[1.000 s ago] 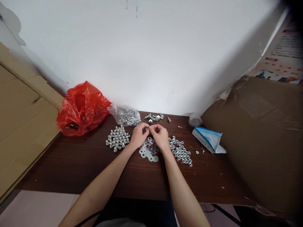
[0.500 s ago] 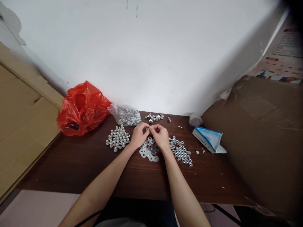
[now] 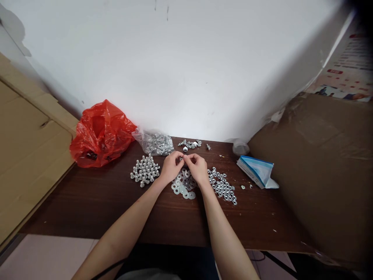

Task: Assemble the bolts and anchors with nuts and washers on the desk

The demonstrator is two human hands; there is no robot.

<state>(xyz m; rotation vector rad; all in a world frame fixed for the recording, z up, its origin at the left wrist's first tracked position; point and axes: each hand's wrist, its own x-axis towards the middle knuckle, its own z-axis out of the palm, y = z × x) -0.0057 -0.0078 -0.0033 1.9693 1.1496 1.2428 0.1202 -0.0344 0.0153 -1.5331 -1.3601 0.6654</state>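
My left hand (image 3: 171,166) and my right hand (image 3: 197,168) meet fingertip to fingertip over the dark wooden table (image 3: 116,210), both pinched on a small metal fastener (image 3: 182,158) between them. Under the hands lies a pile of flat washers (image 3: 184,188). Left of my left hand stands a cluster of upright bolts (image 3: 145,170). Right of my right hand spreads a pile of nuts (image 3: 222,186).
A red plastic bag (image 3: 100,134) and a clear bag of hardware (image 3: 155,142) sit at the table's back. More assembled pieces (image 3: 190,144) lie near the wall. A blue-white box (image 3: 255,171) lies right. Cardboard (image 3: 323,163) flanks the right, another cardboard panel (image 3: 26,147) the left.
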